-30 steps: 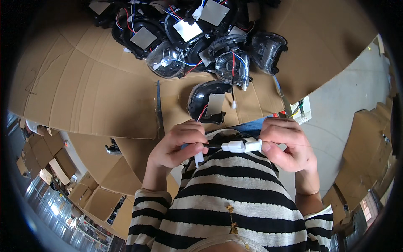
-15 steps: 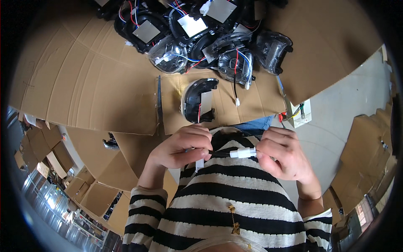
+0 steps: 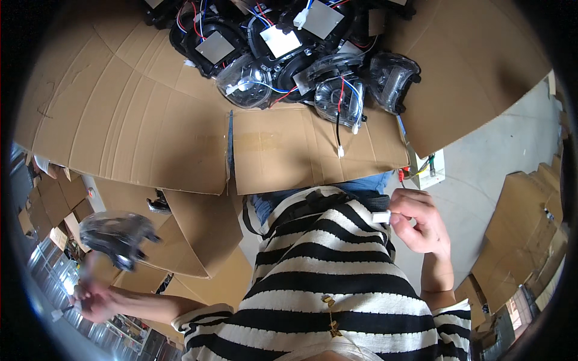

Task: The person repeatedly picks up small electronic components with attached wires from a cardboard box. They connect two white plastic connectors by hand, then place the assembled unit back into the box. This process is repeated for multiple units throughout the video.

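Observation:
Far out at the lower left is my left hand (image 3: 95,302), smeared by motion, its fingers closed. From it sticks a short dark wire ending in a white plug (image 3: 58,314). A black headlight (image 3: 119,236) with a clear cover hangs blurred just beyond that hand; it seems held by its wire, though the exact grip is unclear. Right of my striped shirt, my right hand (image 3: 420,222) pinches a white connector (image 3: 380,216) between thumb and fingers. A black ribbed cable (image 3: 378,203) shows beside this connector.
Several similar headlights (image 3: 259,90) with metal plates and coloured wires are piled on cardboard (image 3: 283,162) ahead of me. One wire with a white plug (image 3: 341,151) trails toward me. Open cardboard boxes (image 3: 198,240) stand at left; a white box (image 3: 430,168) with wires stands at right.
The two white connectors have come apart. My left hand swung far out to the lower left, and the headlight left the cardboard with it. My right hand stayed nearly in place.

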The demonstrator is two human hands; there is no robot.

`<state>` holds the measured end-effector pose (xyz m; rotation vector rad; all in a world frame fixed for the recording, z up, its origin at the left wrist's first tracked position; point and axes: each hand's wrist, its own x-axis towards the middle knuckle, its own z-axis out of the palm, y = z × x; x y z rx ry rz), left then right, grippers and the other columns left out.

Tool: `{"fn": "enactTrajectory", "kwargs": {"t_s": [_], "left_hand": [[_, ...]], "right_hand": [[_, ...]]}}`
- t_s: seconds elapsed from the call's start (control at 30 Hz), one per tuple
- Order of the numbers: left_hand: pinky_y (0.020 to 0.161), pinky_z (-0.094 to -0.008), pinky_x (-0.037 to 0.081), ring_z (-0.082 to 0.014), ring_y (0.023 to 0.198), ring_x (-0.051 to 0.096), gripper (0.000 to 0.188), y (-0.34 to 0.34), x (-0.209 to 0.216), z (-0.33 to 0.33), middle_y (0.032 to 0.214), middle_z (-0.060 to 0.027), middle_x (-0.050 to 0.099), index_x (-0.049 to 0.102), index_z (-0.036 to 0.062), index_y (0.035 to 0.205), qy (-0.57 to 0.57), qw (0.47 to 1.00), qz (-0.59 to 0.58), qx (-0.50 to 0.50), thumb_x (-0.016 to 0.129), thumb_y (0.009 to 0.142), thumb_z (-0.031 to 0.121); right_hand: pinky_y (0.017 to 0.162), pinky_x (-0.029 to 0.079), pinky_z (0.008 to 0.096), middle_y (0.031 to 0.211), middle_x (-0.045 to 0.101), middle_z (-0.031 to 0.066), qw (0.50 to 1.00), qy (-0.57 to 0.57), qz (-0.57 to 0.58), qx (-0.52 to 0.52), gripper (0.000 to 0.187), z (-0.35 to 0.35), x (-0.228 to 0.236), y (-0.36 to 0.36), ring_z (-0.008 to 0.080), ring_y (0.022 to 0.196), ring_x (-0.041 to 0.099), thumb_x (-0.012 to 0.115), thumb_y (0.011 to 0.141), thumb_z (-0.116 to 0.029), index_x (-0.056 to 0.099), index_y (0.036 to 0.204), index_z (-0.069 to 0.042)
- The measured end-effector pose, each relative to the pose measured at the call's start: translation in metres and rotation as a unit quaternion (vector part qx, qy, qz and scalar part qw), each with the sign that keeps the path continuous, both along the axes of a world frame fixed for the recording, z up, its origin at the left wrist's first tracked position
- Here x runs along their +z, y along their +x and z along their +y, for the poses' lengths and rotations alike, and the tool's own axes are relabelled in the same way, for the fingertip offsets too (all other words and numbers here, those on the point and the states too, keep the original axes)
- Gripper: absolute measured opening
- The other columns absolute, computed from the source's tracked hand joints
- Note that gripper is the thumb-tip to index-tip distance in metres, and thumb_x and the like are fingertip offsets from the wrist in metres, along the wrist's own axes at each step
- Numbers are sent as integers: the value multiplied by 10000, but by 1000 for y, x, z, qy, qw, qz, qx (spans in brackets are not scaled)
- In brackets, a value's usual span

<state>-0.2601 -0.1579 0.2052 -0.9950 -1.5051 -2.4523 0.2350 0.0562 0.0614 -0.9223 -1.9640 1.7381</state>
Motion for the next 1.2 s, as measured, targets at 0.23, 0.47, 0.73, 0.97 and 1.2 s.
{"fn": "enactTrajectory", "kwargs": {"t_s": [0.23,0.47,0.73,0.97,1.2], "left_hand": [[686,-281,425,-165,735,528,230,-122,-133,-40,834,-79,581,593,-12,904,-630,728,183,201,500,790,165],[586,-269,412,-150,696,518,206,65,-195,56,749,-90,560,569,-29,846,-612,720,294,144,456,852,143],[854,-346,379,-224,932,498,251,307,-272,186,956,-115,536,557,9,918,-321,585,570,-479,504,700,121],[707,-310,423,-213,779,566,141,327,-334,220,769,-116,581,596,59,698,-420,248,727,-483,506,678,166],[668,-282,430,-138,724,553,160,305,-289,231,776,-75,608,601,4,839,-541,291,158,-773,500,799,121]], "right_hand": [[505,390,327,608,479,86,1000,-11,10,26,35,-9,-2,0,244,553,485,496,708,-16,489,674,-9],[507,391,338,608,481,92,1000,-12,-22,-17,40,-21,-11,11,253,559,495,499,706,-23,486,671,-10],[527,397,356,620,494,113,999,-12,-39,-18,58,-29,-33,15,290,572,500,495,714,-37,486,675,5],[543,406,360,627,504,121,997,-39,-52,-48,65,-42,-37,33,294,590,515,485,718,-42,495,675,5],[566,412,357,655,517,131,986,-77,-89,-121,73,-47,-61,33,304,617,523,476,738,-57,503,704,2]]}}
